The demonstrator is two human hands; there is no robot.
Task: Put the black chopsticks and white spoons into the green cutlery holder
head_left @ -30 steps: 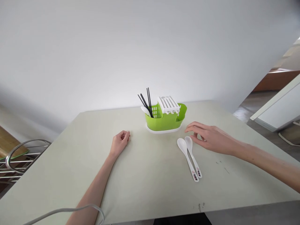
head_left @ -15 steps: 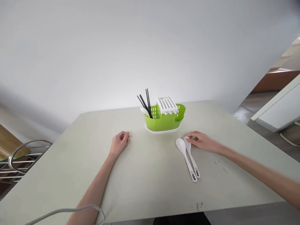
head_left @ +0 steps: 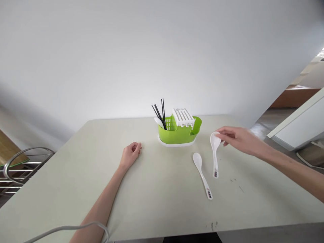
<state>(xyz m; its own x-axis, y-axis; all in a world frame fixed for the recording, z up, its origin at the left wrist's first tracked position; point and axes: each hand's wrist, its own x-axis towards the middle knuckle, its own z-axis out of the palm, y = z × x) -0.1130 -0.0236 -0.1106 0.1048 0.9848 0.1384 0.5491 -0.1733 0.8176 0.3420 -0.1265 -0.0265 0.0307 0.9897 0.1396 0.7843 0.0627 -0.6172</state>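
Pinched by its bowl end in my right hand (head_left: 231, 137), a white spoon (head_left: 215, 148) hangs above the table with its handle pointing down. A second white spoon (head_left: 202, 173) lies on the table to its left, with small printing at the handle end. My left hand (head_left: 130, 155) rests on the tabletop, its fingers curled closed with nothing visible in them. Between and beyond my hands stands a green utensil basket (head_left: 174, 136) with a white base and a white slotted rack (head_left: 183, 116). Several black chopsticks (head_left: 159, 114) and a white spoon (head_left: 159, 122) lean in its left side.
The pale table (head_left: 157, 195) meets a white wall (head_left: 152, 60) at the back. A grey cable (head_left: 63, 228) crosses over my left forearm. Beyond the table's left edge stands a metal rack (head_left: 27, 165) with a wooden board (head_left: 11, 152).
My right hand has lifted one white spoon off the table and carried it up and to the right, apart from the other spoon. My left hand stays in place. The view has shifted slightly.
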